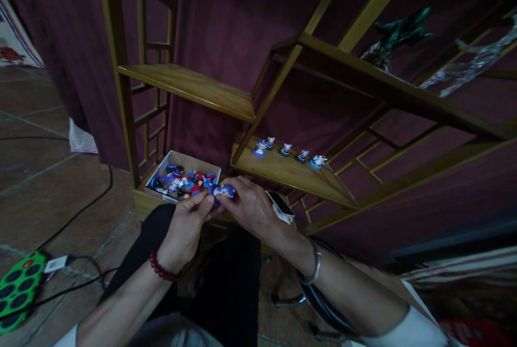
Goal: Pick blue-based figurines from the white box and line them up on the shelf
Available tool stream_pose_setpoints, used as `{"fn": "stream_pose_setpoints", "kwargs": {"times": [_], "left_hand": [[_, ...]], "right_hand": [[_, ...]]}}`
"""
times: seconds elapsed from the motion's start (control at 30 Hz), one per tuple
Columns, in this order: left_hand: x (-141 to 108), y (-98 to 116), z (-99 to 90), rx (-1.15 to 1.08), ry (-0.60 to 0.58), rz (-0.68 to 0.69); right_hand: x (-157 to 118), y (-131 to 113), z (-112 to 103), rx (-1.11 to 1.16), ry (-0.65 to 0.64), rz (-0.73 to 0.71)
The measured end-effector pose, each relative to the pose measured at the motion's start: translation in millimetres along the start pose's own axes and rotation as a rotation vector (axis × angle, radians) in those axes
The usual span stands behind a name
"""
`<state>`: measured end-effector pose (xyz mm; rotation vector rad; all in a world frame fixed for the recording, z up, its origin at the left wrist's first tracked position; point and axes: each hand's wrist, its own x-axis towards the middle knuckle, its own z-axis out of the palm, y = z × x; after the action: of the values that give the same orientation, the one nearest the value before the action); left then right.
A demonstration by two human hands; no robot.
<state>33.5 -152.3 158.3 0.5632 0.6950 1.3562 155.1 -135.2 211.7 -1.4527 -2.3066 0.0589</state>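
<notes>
Between my two hands is a small purple figurine (224, 191) with a round base, lying sideways. The fingers of my left hand (191, 220) pinch it at the base end. My right hand (251, 204) grips its other end with thumb and fingers. Just beyond my left hand sits an open cardboard box (161, 166) full of similar small figurines (183, 181) in purple, white, red and black. On the wooden shelf to the right stand several figurines; a purple and white one (259, 148) is at the left end, a blue-based one (318, 161) at the right.
A wooden shelf unit (189, 85) rises ahead before a dark red curtain. A phone (281, 202) lies right of my right hand. Green ornament (404, 29) stands on the upper shelf. At lower left, a green power strip (22, 287) and black cables lie on the tiled floor.
</notes>
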Motion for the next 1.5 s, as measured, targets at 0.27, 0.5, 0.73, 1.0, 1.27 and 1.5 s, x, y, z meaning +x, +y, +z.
{"fn": "stream_pose_setpoints", "kwargs": {"times": [0.27,0.5,0.73,1.0,1.27,1.5], "left_hand": [[1,1,-0.6,0.019,0.018,0.021],[2,-2,-1.4,0.037,0.038,0.050],[2,-3,-1.1,0.044,0.024,0.081],[5,11,-1.3,-0.192,0.044,-0.032],[9,12,-4.0,-0.285,0.033,-0.133],[8,9,-0.9,-0.290,-0.038,-0.082]], "right_hand": [[5,-8,0,0.006,0.004,0.096],[6,-16,-1,-0.011,0.020,0.183],[7,-18,-1,0.020,0.034,0.251],[5,-12,1,0.043,0.044,0.067],[3,-10,1,-0.001,-0.002,-0.022],[3,-8,-6,-0.069,-0.010,-0.065]]}}
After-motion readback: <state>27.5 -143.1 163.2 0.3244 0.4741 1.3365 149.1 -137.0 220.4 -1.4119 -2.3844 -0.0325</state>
